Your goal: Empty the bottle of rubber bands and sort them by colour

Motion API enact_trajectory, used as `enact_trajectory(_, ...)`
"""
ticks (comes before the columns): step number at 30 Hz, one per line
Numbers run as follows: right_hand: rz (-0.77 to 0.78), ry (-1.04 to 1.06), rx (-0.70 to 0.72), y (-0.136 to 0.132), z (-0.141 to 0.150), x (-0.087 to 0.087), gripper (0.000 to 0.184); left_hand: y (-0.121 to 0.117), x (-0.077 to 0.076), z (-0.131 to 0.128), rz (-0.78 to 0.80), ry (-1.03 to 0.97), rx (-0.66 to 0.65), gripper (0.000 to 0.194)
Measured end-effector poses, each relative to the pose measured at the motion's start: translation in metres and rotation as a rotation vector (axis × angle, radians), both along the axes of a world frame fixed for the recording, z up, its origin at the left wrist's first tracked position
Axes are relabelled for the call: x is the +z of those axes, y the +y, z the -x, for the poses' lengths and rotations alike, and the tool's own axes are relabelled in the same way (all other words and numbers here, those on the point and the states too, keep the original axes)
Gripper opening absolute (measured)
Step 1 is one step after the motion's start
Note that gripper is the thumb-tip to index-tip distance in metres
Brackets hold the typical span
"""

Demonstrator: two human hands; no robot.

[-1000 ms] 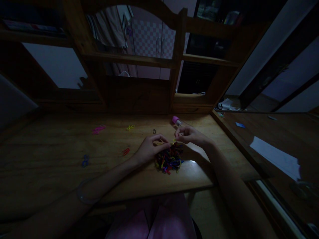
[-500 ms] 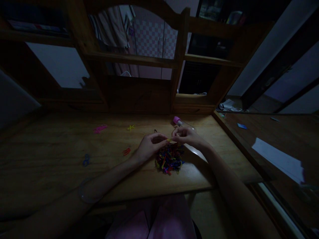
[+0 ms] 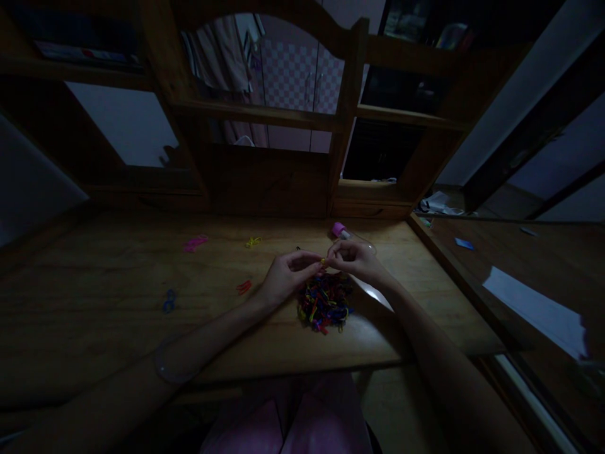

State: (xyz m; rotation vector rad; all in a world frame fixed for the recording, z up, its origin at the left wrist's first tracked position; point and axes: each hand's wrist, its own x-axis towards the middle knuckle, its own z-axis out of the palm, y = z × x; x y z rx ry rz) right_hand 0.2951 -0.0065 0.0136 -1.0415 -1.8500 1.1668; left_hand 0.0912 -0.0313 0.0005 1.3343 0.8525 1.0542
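My left hand (image 3: 293,275) and my right hand (image 3: 354,260) meet above the desk, thumbs and fingers pinched together. Between their fingertips is a small yellow rubber band (image 3: 323,260). Just below them lies a heap of mixed-colour rubber bands (image 3: 326,302), in red, blue, yellow and purple. To the left, small sorted groups rest on the wood: pink bands (image 3: 195,243), yellow bands (image 3: 253,241), red bands (image 3: 244,287) and blue bands (image 3: 169,301). A dark band (image 3: 299,248) shows partly behind my left hand.
A clear bottle with a pink cap (image 3: 338,229) lies behind my right hand. The wooden desk (image 3: 113,265) has a shelf unit (image 3: 265,183) along its back. White paper (image 3: 536,309) and a small blue packet (image 3: 464,243) lie on the surface at the right.
The view has shifted slightly, so everything sits a little further right. The yellow band between my fingertips looks more bunched up; both hands keep their pinch.
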Motion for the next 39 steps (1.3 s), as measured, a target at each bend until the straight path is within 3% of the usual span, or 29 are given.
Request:
enact_trajectory(3, 0.001, 0.019, 0.000, -0.001, 0.003, -0.001, 0.031, -0.001, 0.001, 0.000, -0.081, -0.008, 0.001, 0.039)
enact_trajectory(11, 0.039, 0.014, 0.005, -0.003, 0.006, 0.001, 0.034, -0.007, 0.001, 0.001, -0.325, 0.182, 0.090, 0.019)
enact_trajectory(15, 0.022, -0.031, -0.062, -0.006, 0.010, 0.007, 0.034, 0.005, 0.010, 0.009, -0.445, 0.331, 0.124, 0.012)
enact_trajectory(19, 0.078, 0.004, -0.203, -0.006, 0.013, 0.008, 0.036, 0.047, 0.024, 0.053, -0.488, 0.610, 0.196, 0.011)
enact_trajectory(20, 0.087, 0.008, -0.231, -0.006, 0.013, 0.008, 0.035, 0.059, 0.026, 0.068, -0.467, 0.694, 0.272, 0.011)
enact_trajectory(23, 0.104, 0.006, -0.289, -0.002, 0.010, 0.004, 0.032, 0.087, 0.020, 0.110, -0.355, 0.904, 0.416, 0.012)
enact_trajectory(25, 0.114, 0.011, -0.308, 0.000, 0.008, 0.002, 0.030, 0.095, 0.012, 0.125, -0.280, 0.963, 0.417, 0.013)
enact_trajectory(29, 0.143, 0.040, -0.328, 0.003, 0.003, 0.000, 0.030, 0.097, 0.003, 0.130, -0.286, 0.960, 0.386, 0.016)
enact_trajectory(35, 0.180, 0.059, -0.335, 0.004, -0.001, 0.001, 0.030, 0.090, 0.015, 0.114, -0.375, 0.788, 0.533, 0.021)
enact_trajectory(37, 0.180, 0.065, -0.331, 0.004, -0.001, 0.002, 0.030, 0.082, 0.019, 0.099, -0.412, 0.672, 0.463, 0.023)
enact_trajectory(39, 0.162, 0.056, -0.318, 0.004, -0.002, 0.003, 0.030, 0.068, 0.020, 0.079, -0.421, 0.563, 0.268, 0.025)
